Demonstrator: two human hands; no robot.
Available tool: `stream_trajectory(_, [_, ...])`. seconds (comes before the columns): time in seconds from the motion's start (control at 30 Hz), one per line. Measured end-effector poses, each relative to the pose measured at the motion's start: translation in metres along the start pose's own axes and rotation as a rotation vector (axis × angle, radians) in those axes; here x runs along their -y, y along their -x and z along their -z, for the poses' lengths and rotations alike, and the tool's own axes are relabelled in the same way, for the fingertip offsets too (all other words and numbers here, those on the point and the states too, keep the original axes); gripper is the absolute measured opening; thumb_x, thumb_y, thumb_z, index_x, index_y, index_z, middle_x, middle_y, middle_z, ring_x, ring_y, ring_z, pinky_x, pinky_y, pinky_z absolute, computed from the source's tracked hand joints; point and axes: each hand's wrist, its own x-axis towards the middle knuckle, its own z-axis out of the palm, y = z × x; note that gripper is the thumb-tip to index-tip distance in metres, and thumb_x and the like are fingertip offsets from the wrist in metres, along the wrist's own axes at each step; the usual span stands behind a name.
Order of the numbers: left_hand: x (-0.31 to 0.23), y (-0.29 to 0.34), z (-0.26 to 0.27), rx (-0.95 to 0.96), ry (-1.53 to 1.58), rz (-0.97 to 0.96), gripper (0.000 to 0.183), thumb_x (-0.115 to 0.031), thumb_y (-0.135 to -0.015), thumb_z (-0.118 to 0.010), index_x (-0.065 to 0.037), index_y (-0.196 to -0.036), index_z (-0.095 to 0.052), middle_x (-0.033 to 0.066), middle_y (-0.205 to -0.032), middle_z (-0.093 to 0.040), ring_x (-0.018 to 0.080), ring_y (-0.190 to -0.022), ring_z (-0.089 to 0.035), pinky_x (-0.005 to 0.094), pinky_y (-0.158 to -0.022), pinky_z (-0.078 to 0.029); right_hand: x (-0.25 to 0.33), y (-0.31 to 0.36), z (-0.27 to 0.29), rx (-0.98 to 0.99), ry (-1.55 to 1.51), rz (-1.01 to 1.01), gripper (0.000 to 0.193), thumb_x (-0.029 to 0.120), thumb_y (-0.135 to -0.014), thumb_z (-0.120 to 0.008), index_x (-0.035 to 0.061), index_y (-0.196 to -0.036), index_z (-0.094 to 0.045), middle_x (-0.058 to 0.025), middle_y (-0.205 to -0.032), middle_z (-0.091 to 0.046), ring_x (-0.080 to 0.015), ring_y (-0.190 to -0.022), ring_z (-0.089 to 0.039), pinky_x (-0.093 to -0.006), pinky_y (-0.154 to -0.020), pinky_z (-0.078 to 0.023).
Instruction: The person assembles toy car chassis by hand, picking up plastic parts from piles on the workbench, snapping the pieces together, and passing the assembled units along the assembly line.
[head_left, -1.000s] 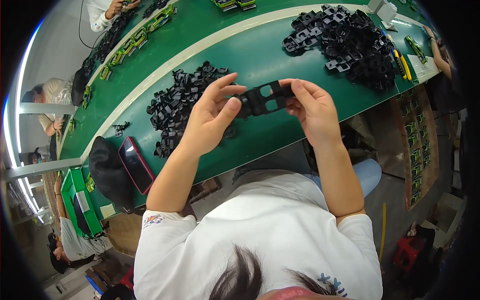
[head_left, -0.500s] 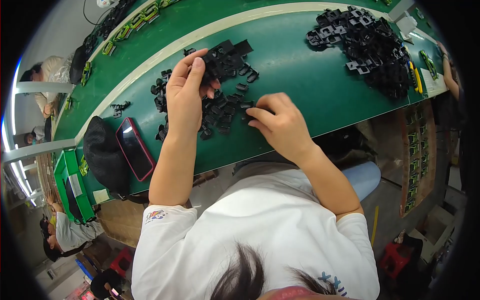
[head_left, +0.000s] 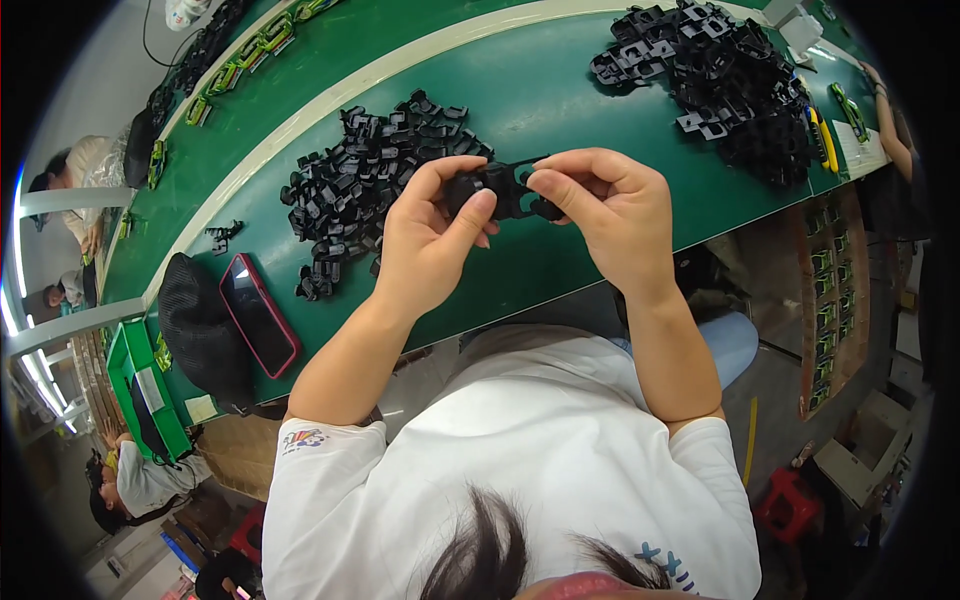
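The black plastic part (head_left: 506, 203) is held up between the two hands, over the near side of the green worktop (head_left: 555, 105), just right of a heap of small black pieces (head_left: 345, 195). The left hand (head_left: 430, 235) grips its left end, thumb on the near side and fingers curled around the far side. The right hand (head_left: 612, 205) is closed in a narrow pinch at the right end, by the openings; whether a small piece sits between its fingertips is hidden.

The step looks like fingertip work at that right end. To do it well, the left hand should act as the steady clamp, firm on the solid end and clear of the openings, while the right hand makes small, straight movements. Force is best kept gentle and in line, since the thin bars around the openings could flex or crack if twisted. Tilting the part a little would show the edge that the fingers now cover. Working low over the worktop, apart from the heap, should keep a dropped piece easy to find.
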Motion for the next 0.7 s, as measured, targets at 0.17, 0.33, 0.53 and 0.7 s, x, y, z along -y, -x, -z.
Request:
stream_trajectory(0.17, [0.001,0.005,-0.004,-0.001,-0.073,-0.018,0.031,-0.007,-0.086,-0.058,0.001,-0.114,-0.049,0.0071,-0.09,-0.057,0.0095,-0.072,-0.057,0.0214,-0.061,-0.049,-0.009,0.0,-0.002,-0.053,0.105,0.043,0.012,0.006,-0.076,-0.07,-0.0006,-0.085,-0.065,-0.006,-0.07,-0.065,-0.0082,-0.064,-0.06,-0.0191,-0.057,-0.049])
stream_trajectory(0.33, [0.004,0.004,-0.002,-0.021,0.0,-0.014,0.03,-0.006,-0.087,-0.057,0.002,-0.115,-0.049,0.008,-0.091,-0.057,0.0105,-0.073,-0.058,0.0218,-0.062,-0.05,-0.014,0.005,0.0,0.005,0.026,0.028,0.014,0.007,-0.074,-0.071,-0.0013,-0.084,-0.065,-0.008,-0.082,-0.064,-0.0093,-0.072,-0.059,-0.0213,-0.061,-0.048])
stream_trajectory(0.53, [0.002,0.004,-0.001,0.04,0.047,-0.026,0.031,-0.006,-0.087,-0.057,0.002,-0.115,-0.049,0.0084,-0.09,-0.058,0.0108,-0.072,-0.058,0.0222,-0.062,-0.05,-0.017,-0.005,0.008,-0.132,0.158,0.07,0.031,0.014,-0.071,-0.076,-0.0035,-0.092,-0.062,-0.0095,-0.101,-0.057,-0.0101,-0.085,-0.055,-0.0233,-0.069,-0.048])
stream_trajectory(0.7, [0.001,0.008,-0.004,0.029,-0.104,-0.094,0.03,-0.006,-0.086,-0.058,0.003,-0.114,-0.05,0.0085,-0.09,-0.058,0.0109,-0.071,-0.059,0.0217,-0.06,-0.051,-0.021,-0.006,0.015,0.069,-0.011,-0.152,0.029,0.013,-0.071,-0.075,-0.0037,-0.091,-0.061,-0.0054,-0.08,-0.061,-0.0081,-0.069,-0.055,-0.02,-0.062,-0.046])
